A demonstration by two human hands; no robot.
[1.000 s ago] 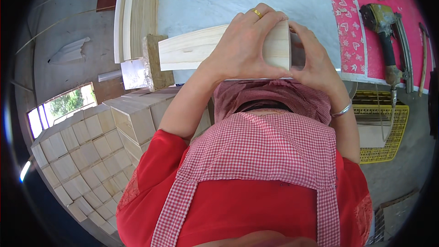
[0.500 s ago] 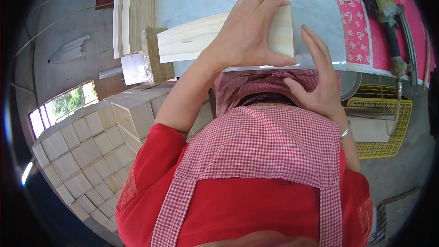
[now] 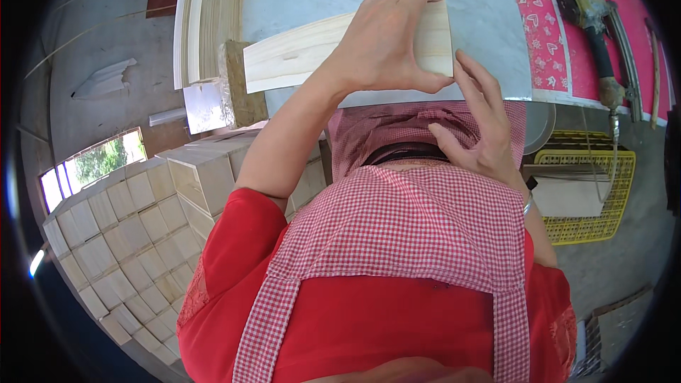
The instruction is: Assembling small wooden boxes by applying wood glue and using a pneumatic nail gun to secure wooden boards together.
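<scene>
Marbled blue-white tabletop (image 3: 482, 28): along its near edge lies a pale wooden board (image 3: 294, 60), spanned and gripped by the left hand (image 3: 386, 42), while the empty right hand (image 3: 486, 131), fingers loosely spread, is near its right end. Leftward sit a rough wooden block (image 3: 248, 103) and stacked boards (image 3: 216, 25); rightward, a nail gun (image 3: 601, 50) rests on heart-printed pink covering (image 3: 553, 64). Beyond spreads gray floor (image 3: 78, 42).

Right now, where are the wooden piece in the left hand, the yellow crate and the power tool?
Wooden piece (image 3: 294, 52): head view, bare left part.
Yellow crate (image 3: 621, 188): head view, right mesh wall.
Power tool (image 3: 601, 55): head view, dark handle.
</scene>
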